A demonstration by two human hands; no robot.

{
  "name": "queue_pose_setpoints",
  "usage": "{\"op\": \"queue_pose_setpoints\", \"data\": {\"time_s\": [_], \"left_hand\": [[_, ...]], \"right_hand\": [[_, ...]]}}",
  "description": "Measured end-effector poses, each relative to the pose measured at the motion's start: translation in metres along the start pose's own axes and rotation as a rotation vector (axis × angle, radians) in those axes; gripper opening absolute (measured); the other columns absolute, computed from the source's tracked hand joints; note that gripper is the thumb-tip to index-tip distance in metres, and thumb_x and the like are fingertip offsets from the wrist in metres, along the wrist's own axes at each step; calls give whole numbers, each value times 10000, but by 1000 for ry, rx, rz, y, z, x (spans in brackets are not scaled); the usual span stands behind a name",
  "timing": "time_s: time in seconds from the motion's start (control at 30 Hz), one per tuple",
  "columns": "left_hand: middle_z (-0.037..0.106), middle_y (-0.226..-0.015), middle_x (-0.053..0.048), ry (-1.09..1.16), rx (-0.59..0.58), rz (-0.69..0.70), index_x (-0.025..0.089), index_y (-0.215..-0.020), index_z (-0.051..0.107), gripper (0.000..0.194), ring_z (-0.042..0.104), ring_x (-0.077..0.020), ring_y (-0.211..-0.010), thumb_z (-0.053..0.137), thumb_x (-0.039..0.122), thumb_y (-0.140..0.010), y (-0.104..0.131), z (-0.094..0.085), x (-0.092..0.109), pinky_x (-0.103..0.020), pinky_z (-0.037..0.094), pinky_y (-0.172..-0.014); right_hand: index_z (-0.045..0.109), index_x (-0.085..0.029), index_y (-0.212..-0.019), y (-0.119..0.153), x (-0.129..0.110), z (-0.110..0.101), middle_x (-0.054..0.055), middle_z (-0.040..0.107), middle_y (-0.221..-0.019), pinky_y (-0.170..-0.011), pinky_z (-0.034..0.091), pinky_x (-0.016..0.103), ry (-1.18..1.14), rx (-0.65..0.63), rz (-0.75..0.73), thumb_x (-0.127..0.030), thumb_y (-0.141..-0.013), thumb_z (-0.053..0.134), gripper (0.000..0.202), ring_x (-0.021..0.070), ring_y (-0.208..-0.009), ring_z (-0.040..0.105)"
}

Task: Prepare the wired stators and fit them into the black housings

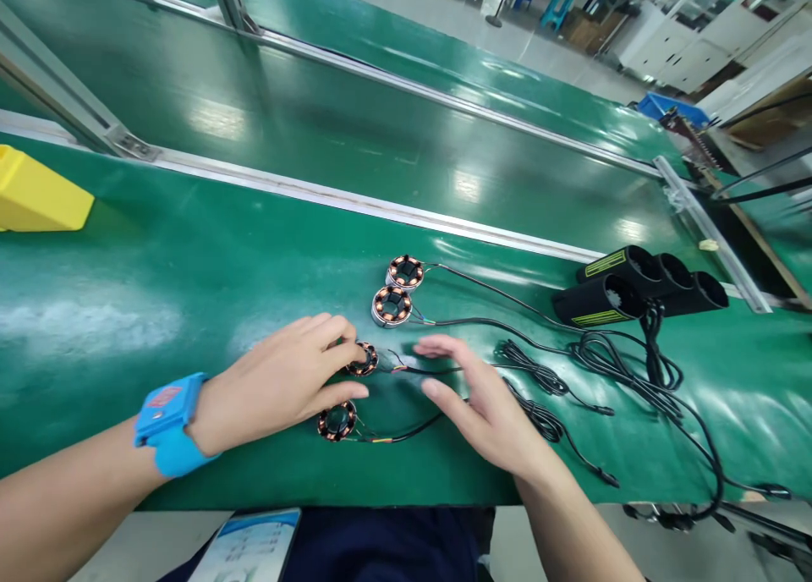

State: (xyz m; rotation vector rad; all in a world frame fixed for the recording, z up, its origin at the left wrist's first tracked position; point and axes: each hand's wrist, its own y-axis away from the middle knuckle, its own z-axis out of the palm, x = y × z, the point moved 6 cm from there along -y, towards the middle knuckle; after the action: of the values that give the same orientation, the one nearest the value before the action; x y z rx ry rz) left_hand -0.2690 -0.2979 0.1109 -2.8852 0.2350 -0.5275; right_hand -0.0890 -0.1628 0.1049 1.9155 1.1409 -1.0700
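My left hand (285,366), with a blue band (171,421) on its wrist, reaches over a small ring-shaped motor stator (364,359) with copper coils. Its index fingertip touches the stator while the thumb lies apart below; the other fingertips are partly hidden. Another small stator (337,421) lies just under the thumb. My right hand (485,400) is open above the black cable (415,370) of the touched stator, thumb and fingers spread. Two larger stators (392,305) sit touching each other farther back, their cables running right.
Several black cylindrical housings (602,301) with yellow labels lie at the right beside coiled black cables (625,370). A yellow bin (41,191) stands at the left. A metal rail (381,212) crosses the green bench behind the stators. A phone-like screen (254,544) shows below the bench edge.
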Motion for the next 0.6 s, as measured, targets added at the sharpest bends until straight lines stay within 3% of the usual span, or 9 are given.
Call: {"op": "queue_pose_setpoints", "data": {"time_s": [0.13,0.27,0.43,0.5,0.6], "left_hand": [[590,-1291,-94,110,-137,60,241,-1074,640,320,608,-256,-967,600,553,-1020,11,-14,-2,-369,510,-748],[545,-1490,-52,74,-263,121,321,-1132,669,314,628,-312,-1130,832,422,-884,19,-12,7,-421,536,-860],[615,-1424,-64,43,-250,105,271,-1018,671,202,670,-295,-1086,812,357,-902,16,-4,16,-402,542,-845],[624,-1411,-72,33,-240,120,263,-990,663,205,683,-287,-1045,824,341,-889,15,-3,19,-395,540,-817],[671,-1317,-44,36,-181,100,273,-965,659,207,696,-253,-958,841,307,-872,16,-5,18,-369,524,-779]], "right_hand": [[523,-308,-1425,60,3,-48,80,617,-1437,-1057,446,415,601,142,-101,-559,-1009,654,504,276,-1313,577],[508,-215,-1446,101,33,-74,163,605,-1444,-994,410,474,1032,248,-61,-713,-1034,450,649,349,-1268,602],[505,-194,-1455,109,59,-83,160,677,-1248,-904,427,460,1151,332,15,-658,-1076,331,624,324,-1094,666],[577,-199,-1373,108,63,-86,149,684,-1141,-840,440,456,1167,348,40,-638,-1061,376,575,326,-999,664],[645,-215,-1190,107,64,-85,145,690,-1145,-806,468,463,1138,321,13,-562,-1036,460,422,337,-995,673]]}}
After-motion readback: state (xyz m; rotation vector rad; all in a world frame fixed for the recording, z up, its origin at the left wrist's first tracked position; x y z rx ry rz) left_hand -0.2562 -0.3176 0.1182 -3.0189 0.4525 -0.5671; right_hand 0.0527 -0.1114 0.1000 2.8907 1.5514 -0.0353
